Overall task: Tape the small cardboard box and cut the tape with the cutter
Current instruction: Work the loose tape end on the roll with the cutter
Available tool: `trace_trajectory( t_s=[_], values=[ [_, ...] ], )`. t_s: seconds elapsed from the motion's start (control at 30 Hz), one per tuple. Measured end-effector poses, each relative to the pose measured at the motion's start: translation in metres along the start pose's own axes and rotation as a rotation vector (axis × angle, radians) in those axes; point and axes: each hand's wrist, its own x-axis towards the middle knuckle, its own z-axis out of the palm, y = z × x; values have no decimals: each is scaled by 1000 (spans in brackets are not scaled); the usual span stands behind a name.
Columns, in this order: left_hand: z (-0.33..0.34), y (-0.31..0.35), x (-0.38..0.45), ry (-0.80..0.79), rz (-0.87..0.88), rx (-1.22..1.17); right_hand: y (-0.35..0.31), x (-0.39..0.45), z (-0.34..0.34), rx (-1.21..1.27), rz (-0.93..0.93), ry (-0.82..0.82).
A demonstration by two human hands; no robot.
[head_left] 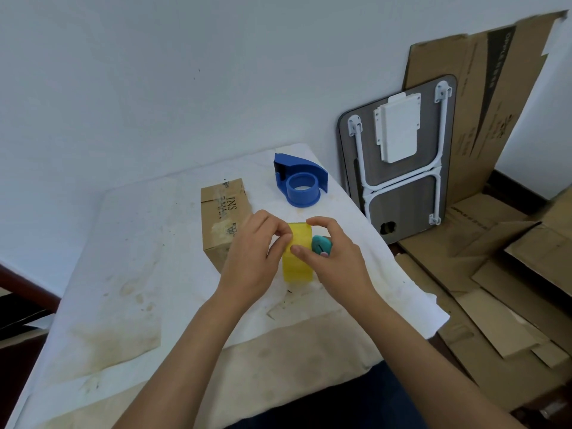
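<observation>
One small brown cardboard box (221, 221) with black print, lying on the stained white cloth-covered table (130, 243), just left of the hands and partly hidden behind the left one; some old tape residue apparently on its top face. Nothing being taped yet.

One roll of yellow translucent tape (297, 253), standing on edge on the table just right of the box. Left hand (250, 258) pinching at the roll's upper rim with thumb and fingertips. Right hand (335, 261) closed over the roll from the other side, thumb on its face, forefinger arched across the top. One small teal cutter (320, 246) tucked between the right hand and the roll; whether gripped or merely lying there, impossible to tell.

Step in hand, by the look of it: hunting for the tape's loose end. Next move likely to call for peeling that end free, drawing out a length, and carrying it across to the box's seam, cutter kept ready.

Further out: one blue plastic tape dispenser (298, 182), empty, beyond the roll. One folded grey lap table (399, 168) with white legs against the wall. Several flattened cardboard sheets (501, 289) on the floor, too overlapped to count.
</observation>
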Motion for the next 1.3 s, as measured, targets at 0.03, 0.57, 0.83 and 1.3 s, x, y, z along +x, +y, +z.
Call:
trace_trajectory(
  t_s=[0.03, 0.57, 0.83, 1.3],
  values=[
    [0, 0, -1, -1, -2, -1, -1, 0, -1, -12, -2, -3],
    [0, 8, -10, -40, -49, -188, 1, 7, -4, -88, -33, -9],
    [5, 12, -10, -10, -42, -193, 5, 9, -8, -69, -34, -14],
    [-3, 20, 2, -33, -402, -370, 10, 13, -10, 43, -113, 76]
  ],
)
